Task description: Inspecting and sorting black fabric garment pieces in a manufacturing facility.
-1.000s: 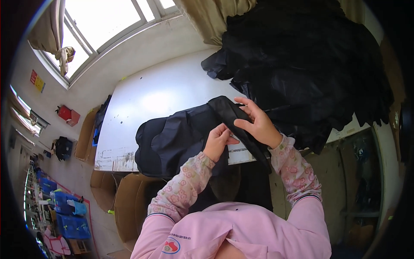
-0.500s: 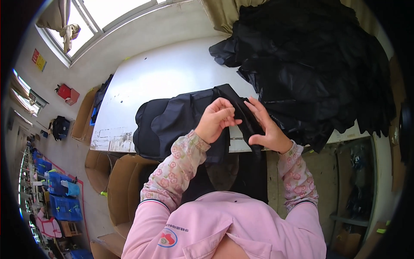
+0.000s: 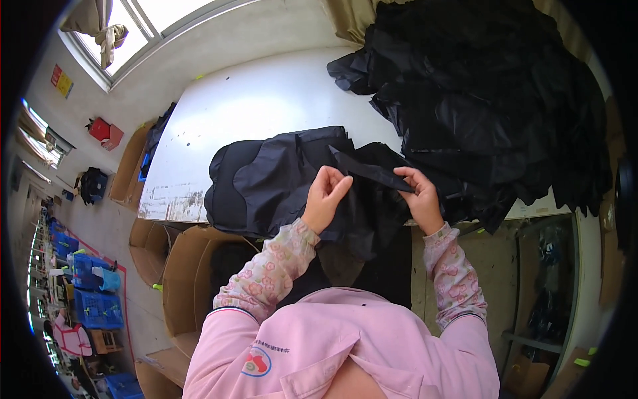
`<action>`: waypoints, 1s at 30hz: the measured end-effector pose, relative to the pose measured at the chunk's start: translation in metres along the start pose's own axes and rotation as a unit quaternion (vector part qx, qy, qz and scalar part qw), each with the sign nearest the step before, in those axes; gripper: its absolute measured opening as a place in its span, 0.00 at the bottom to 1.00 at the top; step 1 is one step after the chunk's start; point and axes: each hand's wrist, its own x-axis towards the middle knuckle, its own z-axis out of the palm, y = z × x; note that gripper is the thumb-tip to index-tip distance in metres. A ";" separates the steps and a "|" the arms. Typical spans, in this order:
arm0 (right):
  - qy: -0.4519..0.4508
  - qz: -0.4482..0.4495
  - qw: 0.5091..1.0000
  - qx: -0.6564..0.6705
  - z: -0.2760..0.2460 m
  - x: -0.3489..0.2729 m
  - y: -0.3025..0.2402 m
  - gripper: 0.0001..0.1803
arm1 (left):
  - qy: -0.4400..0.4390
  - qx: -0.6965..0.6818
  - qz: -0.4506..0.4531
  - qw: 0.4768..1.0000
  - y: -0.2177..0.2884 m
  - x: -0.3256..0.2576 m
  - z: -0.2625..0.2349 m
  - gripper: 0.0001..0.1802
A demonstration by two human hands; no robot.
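A thin black fabric piece (image 3: 375, 174) is stretched between my hands above the near table edge. My right hand (image 3: 425, 203) pinches its right end between thumb and fingers. My left hand (image 3: 323, 199) is closed with thumb and forefinger together at the cloth's left part, beneath a raised corner. The rest of this cloth hangs down in folds between my hands, over the table edge. Just left lies a layered stack of black fabric panels (image 3: 266, 176) with curved edges, partly under my left wrist.
A large heap of black fabric (image 3: 492, 113) covers the right side of the white table (image 3: 219, 116). Cardboard boxes (image 3: 189, 286) stand below the table at left. Blue crates (image 3: 100, 307) stand on the floor farther left. A window and curtains are behind.
The black fabric piece has unfolded and now spreads between my hands. My right hand went from open fingers to a pinch on it. My left hand has turned, its fingers still closed.
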 end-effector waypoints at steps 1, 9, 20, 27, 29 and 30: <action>0.031 0.017 0.998 0.046 0.003 0.006 -0.013 0.18 | 0.028 0.135 0.032 0.990 -0.008 -0.010 -0.007 0.15; -0.070 -0.061 0.995 -0.035 0.017 0.009 -0.040 0.29 | -0.027 0.139 -0.020 0.990 -0.054 -0.034 -0.012 0.34; -0.058 -0.032 0.994 -0.084 0.036 -0.009 -0.029 0.30 | -0.206 -0.275 -0.085 0.935 0.041 0.001 0.013 0.41; -0.076 -0.092 0.990 -0.078 0.045 0.000 -0.068 0.32 | -0.161 0.233 0.208 0.936 0.045 -0.038 0.049 0.69; -0.211 -0.080 0.974 0.001 0.048 -0.003 -0.069 0.48 | -0.119 0.112 0.156 0.974 0.044 -0.032 0.041 0.62; -0.213 -0.081 0.974 0.003 0.050 -0.005 -0.072 0.48 | -0.129 0.028 0.130 0.983 0.045 -0.027 0.035 0.59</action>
